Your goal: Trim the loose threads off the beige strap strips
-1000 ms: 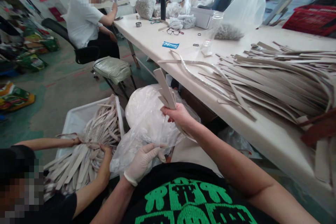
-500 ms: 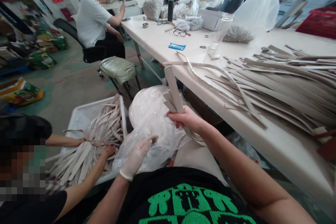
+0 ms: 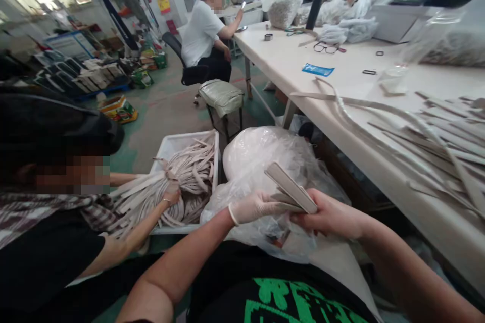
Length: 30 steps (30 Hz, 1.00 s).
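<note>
My right hand [image 3: 333, 214] is closed around a small stack of flat beige-grey strips [image 3: 290, 186], thumb along one side. The strips slant up and to the left out of that hand. My left hand [image 3: 253, 207], in a thin whitish glove, meets the stack from the left with its fingers closed on the strips' edge; its fingertips are partly hidden. Beneath both hands lies a large clear plastic bag [image 3: 261, 149] with pale contents.
On the left a co-worker's hand [image 3: 172, 196] grips a bundle of strips [image 3: 189, 164] over a white crate [image 3: 166, 144]. A long table [image 3: 364, 88] runs along the right, bearing loose strips [image 3: 435, 136], glasses [image 3: 326, 49] and a blue packet [image 3: 318, 69]. A seated person [image 3: 202, 25] is farther back.
My view has swung left. My left hand has come over to the strips in my right hand, and the stack has tipped from nearly upright to slanting. The co-worker's bundle has shifted slightly.
</note>
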Each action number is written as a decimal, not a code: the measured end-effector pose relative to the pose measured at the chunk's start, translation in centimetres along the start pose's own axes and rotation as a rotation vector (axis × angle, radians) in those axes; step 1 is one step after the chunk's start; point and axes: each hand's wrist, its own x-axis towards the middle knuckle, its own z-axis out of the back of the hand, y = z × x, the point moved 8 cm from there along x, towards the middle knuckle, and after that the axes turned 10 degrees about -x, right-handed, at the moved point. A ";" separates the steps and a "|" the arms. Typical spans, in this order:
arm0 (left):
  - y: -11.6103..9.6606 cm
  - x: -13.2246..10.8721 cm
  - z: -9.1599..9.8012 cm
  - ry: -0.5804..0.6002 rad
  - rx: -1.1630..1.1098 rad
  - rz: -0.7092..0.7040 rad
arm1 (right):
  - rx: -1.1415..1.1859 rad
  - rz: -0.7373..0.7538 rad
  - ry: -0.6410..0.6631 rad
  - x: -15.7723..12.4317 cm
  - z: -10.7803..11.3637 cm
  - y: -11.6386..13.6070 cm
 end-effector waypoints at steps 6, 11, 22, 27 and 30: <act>1.9 -1.6 1.3 -0.082 -0.124 0.108 | 0.054 -0.037 -0.111 -1.7 0.8 -3.8; 3.1 -2.4 1.8 -0.111 -0.125 0.152 | 0.187 -0.167 -0.283 -3.5 1.7 -8.0; 3.7 -2.0 6.4 -0.325 0.236 0.122 | 0.326 -0.343 -0.679 -0.9 -1.9 -17.1; 0.2 1.4 3.7 -0.399 0.041 -0.060 | 0.251 -0.273 -0.755 -1.6 -2.7 -17.5; 0.3 6.0 -0.4 -0.240 -0.104 -0.151 | 0.208 -0.322 -0.803 -4.6 -0.4 -19.7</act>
